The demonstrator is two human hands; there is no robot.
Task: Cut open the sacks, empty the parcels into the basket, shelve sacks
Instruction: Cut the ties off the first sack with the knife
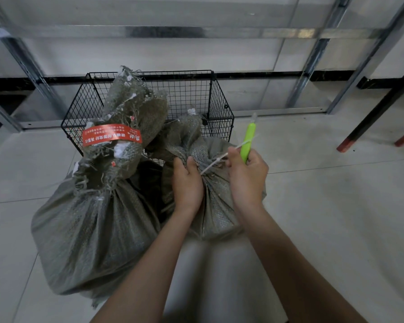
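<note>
Two grey-green woven sacks stand on the floor in front of a black wire basket [219, 99]. The large sack [91, 229] on the left has a red label band around its tied neck. The smaller sack [216, 213] on the right is gathered at its neck. My left hand [187, 183] grips that neck. My right hand [246, 176] holds a green-handled cutter [248, 142] pointing up and pinches a white tie [216, 163] that runs from the neck.
Metal shelf uprights [313, 64] and a low rail stand against the white wall behind the basket. Dark table legs with red feet [350, 141] stand at the right. Pale floor tiles surround the sacks.
</note>
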